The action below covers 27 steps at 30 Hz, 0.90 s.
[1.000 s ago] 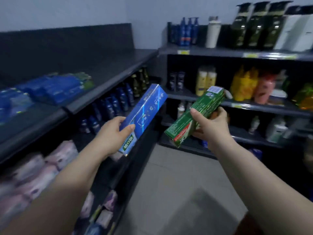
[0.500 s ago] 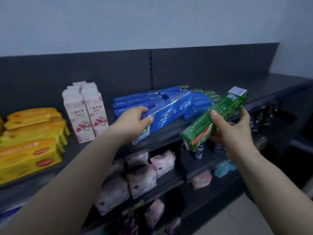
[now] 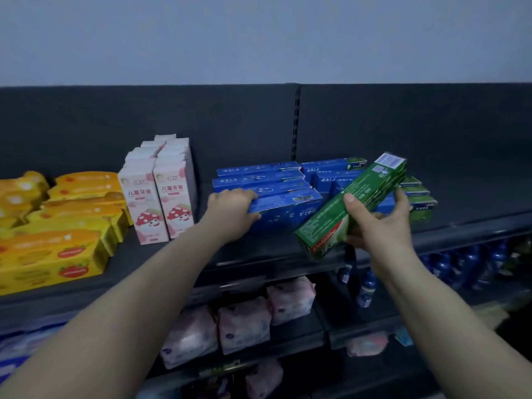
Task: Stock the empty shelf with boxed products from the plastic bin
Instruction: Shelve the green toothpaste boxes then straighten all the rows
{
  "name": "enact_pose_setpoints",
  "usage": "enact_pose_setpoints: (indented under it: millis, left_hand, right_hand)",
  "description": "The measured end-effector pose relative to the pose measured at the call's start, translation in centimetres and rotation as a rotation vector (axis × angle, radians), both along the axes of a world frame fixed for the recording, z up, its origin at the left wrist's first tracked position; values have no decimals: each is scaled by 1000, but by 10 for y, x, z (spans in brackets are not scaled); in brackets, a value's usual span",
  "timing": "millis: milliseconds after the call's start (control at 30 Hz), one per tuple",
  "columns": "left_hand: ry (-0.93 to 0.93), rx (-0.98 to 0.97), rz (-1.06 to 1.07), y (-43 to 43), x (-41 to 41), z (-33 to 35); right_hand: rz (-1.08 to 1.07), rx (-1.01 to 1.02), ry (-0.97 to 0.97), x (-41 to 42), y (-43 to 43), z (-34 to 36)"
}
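Blue box [image 3: 288,210] gripped by left hand [image 3: 233,212]; right hand [image 3: 381,227] grips green box [image 3: 321,226], lettering blurred.

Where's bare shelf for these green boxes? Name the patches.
Widest: top shelf right of the stacked blue boxes, to the frame edge. Also a strip along the front edge before them. Crowded: pink cartons and yellow boxes fill the left.

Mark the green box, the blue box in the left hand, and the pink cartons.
green box [image 3: 328,220]: head view, its long printed side.
blue box [image 3: 285,216]: head view, its front face.
pink cartons [image 3: 175,197]: head view, front carton's face.
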<state>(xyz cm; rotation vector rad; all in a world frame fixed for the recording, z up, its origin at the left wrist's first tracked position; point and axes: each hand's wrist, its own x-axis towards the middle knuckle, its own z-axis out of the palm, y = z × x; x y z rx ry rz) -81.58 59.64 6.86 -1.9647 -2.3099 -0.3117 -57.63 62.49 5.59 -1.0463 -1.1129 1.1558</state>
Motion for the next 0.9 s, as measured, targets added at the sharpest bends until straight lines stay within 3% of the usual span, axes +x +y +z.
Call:
enact_pose_setpoints:
  millis: [167,233,333,400,467,700,900]
  left_hand:
    - [-157,32,17,-2,1,7]
    - [-489,172,35,-9,6,9]
    - [-1265,315,0,-18,25,11]
    - [-1555,304,-14,-19,38,12]
    - [-1720,311,-4,-19,51,12]
    - [-1867,496,32,-13,71,-4]
    - [-1620,630,12,-8,79,-11]
  right_hand:
    - [40,16,-5,17,18,3]
    - [53,23,-4,23,26,4]
    - [104,48,-18,28,34,5]
    - [156,60,-44,27,38,7]
    - [188,66,-66,26,41,9]
    - [253,85,-49,34,48,11]
    - [302,81,-25,40,54,12]
